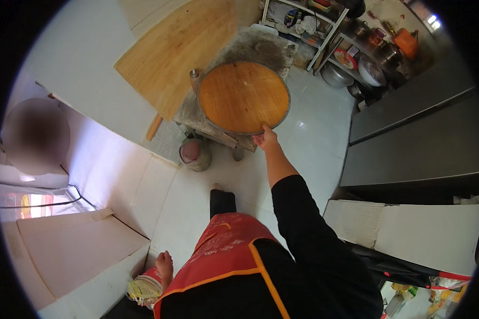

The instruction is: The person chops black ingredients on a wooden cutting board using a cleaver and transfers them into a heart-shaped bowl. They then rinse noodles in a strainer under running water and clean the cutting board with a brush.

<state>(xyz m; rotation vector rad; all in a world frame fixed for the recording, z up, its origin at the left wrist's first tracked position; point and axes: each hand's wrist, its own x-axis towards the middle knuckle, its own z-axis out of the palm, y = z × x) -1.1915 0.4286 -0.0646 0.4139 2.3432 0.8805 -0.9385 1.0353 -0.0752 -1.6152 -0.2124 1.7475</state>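
Observation:
My right hand (266, 137) grips the near edge of a round wooden board (243, 95) with a dark rim, thumb on top and fingers below. The board is over a worn, stained low table (259, 46); whether it rests on it or is held just above cannot be told. A bottle-like container (194, 75) stands at the board's left edge. My left hand (164, 263) hangs low beside my red apron (227, 247), fingers curled, with nothing visible in it. It is near a bucket-like container (143, 285) with packaging.
A large wooden panel (175, 56) leans at the wall behind the table. Below the table's front stands a gas cylinder (195, 155). Metal shelves (327, 40) hold pots and basins at the back right. A grey refrigerator (415, 135) lines the right; a person (36, 135), blurred, is at left.

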